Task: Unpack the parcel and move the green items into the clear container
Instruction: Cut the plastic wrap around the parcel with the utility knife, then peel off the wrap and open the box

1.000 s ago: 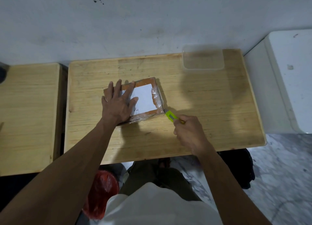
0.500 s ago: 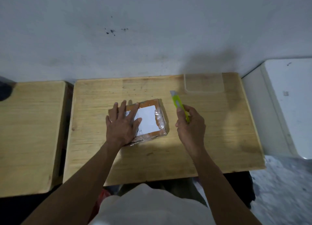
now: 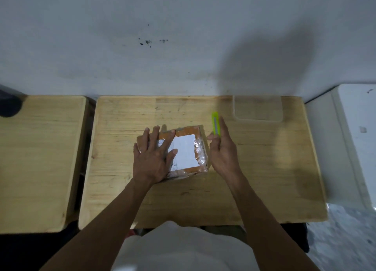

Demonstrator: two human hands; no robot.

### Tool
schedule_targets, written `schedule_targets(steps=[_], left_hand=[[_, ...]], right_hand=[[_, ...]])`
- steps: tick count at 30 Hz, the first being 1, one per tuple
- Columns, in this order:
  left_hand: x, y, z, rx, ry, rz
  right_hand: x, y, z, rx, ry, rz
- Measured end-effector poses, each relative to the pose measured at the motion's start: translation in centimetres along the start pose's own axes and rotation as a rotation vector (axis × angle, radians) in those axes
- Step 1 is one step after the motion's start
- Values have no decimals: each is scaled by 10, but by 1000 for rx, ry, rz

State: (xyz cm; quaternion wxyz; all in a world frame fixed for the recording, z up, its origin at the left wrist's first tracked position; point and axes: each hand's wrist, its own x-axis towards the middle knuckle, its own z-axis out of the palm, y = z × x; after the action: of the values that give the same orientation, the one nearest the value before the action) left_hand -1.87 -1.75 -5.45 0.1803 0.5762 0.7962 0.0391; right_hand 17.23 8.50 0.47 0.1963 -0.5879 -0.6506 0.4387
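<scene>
Both hands work on opening: your left hand (image 3: 151, 158) presses flat on the parcel (image 3: 186, 150); your right hand (image 3: 222, 150), beside the parcel, holds the green cutter (image 3: 215, 123). Next, I think, cut the tape carefully.

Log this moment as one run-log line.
left hand flat on parcel | right hand holds green cutter, blade end away | parcel still sealed | clear container empty, far right
</scene>
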Motion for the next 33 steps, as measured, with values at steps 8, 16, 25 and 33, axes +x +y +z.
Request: schedule_targets(steps=[8,16,25,33], left_hand=[[0,-2,2,-5,-2,-16],[0,-1,5,9,5,-26],[1,-2,3,3,-5,-20],[6,-14,3,0,-19,37]], right_hand=[[76,24,28,-114,187,-105],[88,51,44,-428,157,-68],[95,43,39,-585,159,-36],[46,21,29,-211,208,-36]])
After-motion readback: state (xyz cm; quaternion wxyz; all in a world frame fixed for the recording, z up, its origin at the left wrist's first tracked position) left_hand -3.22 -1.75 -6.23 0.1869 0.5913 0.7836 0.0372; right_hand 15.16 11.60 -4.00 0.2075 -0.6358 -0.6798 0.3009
